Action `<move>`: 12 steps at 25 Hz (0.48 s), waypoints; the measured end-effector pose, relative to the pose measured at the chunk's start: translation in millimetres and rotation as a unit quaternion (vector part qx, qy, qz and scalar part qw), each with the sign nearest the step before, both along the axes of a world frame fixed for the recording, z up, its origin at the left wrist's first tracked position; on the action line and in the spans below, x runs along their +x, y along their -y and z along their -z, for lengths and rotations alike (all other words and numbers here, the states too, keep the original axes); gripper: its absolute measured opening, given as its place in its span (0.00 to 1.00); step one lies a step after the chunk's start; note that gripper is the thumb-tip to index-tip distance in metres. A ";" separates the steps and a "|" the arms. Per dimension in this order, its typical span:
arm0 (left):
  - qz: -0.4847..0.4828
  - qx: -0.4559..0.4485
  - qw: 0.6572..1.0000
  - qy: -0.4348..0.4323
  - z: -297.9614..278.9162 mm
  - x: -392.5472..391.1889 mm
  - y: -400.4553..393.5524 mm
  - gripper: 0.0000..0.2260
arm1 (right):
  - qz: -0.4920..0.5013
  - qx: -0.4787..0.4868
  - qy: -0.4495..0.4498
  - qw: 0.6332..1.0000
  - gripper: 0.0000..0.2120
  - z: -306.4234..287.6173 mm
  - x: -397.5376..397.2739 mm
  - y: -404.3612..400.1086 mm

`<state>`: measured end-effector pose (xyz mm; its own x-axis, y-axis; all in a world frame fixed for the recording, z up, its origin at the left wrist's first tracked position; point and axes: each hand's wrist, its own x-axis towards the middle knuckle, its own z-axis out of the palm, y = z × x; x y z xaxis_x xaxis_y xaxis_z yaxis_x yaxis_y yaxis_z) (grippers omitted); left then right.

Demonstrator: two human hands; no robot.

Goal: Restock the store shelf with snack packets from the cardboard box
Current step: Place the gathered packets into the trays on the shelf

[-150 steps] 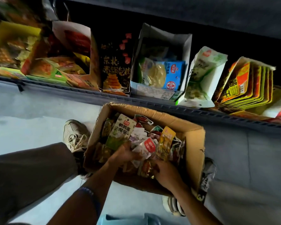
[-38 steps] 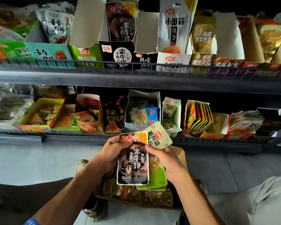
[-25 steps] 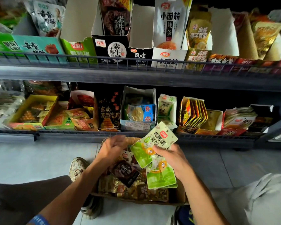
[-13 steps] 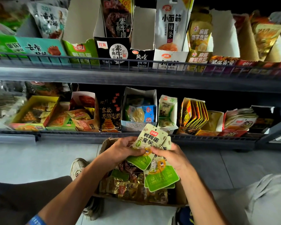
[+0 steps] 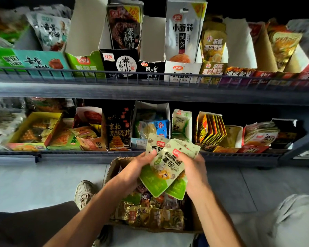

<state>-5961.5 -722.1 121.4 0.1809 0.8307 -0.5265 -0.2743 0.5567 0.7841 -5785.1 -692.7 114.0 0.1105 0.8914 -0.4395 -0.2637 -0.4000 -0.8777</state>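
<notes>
A single wide-angle view comes from the person's head, facing forward and tilted down. It sits close above the cardboard box (image 5: 114, 168) on the floor (image 5: 43, 184) between the person's legs, and looks across at the lower shelf (image 5: 96, 155) and upper shelf (image 5: 150, 90), whose straight edges bow toward the frame's borders.

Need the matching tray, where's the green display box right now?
Head view: green display box on upper shelf, left of centre, beside the black box.
</notes>
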 end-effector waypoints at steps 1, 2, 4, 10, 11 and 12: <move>0.012 0.014 1.000 -0.002 -0.6 3.6 1.2 0.15 | 0.002 0.014 0.018 1.000 0.13 -3.9 -3.6 1.7; 0.012 0.027 1.000 -0.004 1.3 4.4 1.6 0.19 | 0.003 0.020 0.021 1.000 0.12 -7.9 -4.5 2.3; -0.018 0.034 0.999 -0.005 5.9 1.6 0.8 0.24 | 0.030 0.018 0.009 0.999 0.11 -14.2 0.6 -0.3; -0.182 0.018 0.983 -0.008 18.9 -20.8 -9.8 0.23 | 0.130 -0.001 -0.177 0.976 0.09 -35.2 43.5 -13.9; -0.166 0.022 0.986 -0.003 17.6 -20.7 -8.6 0.24 | 0.077 0.007 -0.173 0.982 0.11 -36.9 38.0 -12.7; -0.136 0.031 0.990 0.004 14.2 -18.9 -7.3 0.25 | 0.035 0.024 -0.147 0.988 0.14 -37.6 29.0 -9.0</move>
<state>-5980.4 -714.8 107.2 -0.0507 0.8800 -0.4722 -0.4142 0.4117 0.8118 -5756.1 -683.7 151.6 0.0476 0.9069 -0.4186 -0.5355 -0.3306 -0.7772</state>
